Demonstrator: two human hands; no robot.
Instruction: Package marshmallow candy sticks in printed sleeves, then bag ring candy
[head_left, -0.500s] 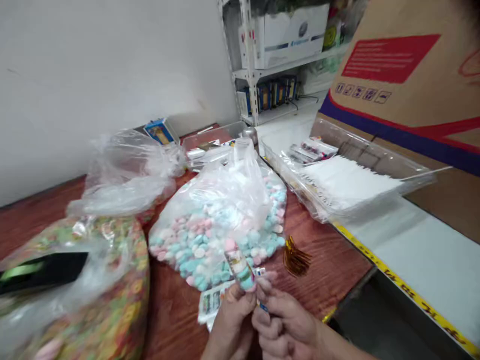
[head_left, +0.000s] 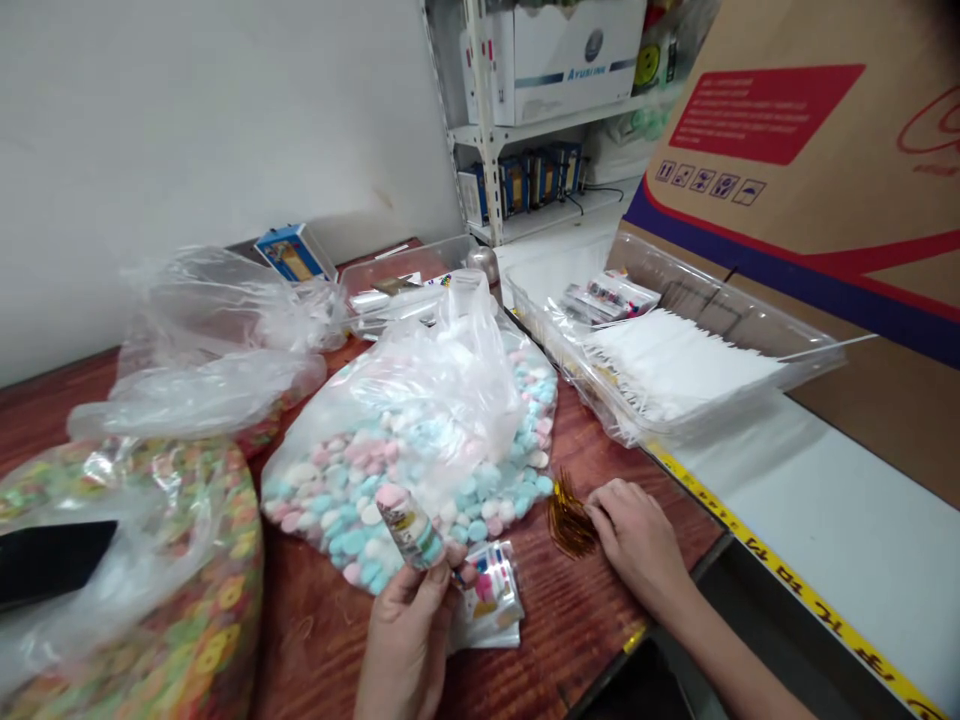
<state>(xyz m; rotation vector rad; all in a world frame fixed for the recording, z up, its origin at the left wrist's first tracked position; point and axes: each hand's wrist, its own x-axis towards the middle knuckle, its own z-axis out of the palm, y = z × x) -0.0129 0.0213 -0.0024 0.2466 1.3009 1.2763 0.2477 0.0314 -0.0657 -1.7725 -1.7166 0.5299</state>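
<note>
Upright in my left hand [head_left: 411,625] is a small filled candy bag [head_left: 410,528], clear with printing, showing pink, white and blue pieces. My fingers and thumb pinch its gathered lower end. To the right, my right hand [head_left: 637,540] reaches the bundle of gold twist ties [head_left: 571,515] on the table, its thumb and fingertips closed at the bundle's right edge. A large clear bag of pastel candies [head_left: 337,450] lies just beyond the small one. Flat printed plastic bags [head_left: 491,595] rest beside my left hand, partly covered by it.
At left sits a big bag of ring-shaped candies [head_left: 217,620] with a black object [head_left: 52,560] on top. A clear tray [head_left: 810,350] holds white strips and small packets. Behind it leans a large cardboard box [head_left: 810,200]. Yellow tape [head_left: 795,585] marks the right table's edge.
My hands were together at the candy bag's end. Now the right hand has moved right to the gold ties, while the left has shifted left with the bag.
</note>
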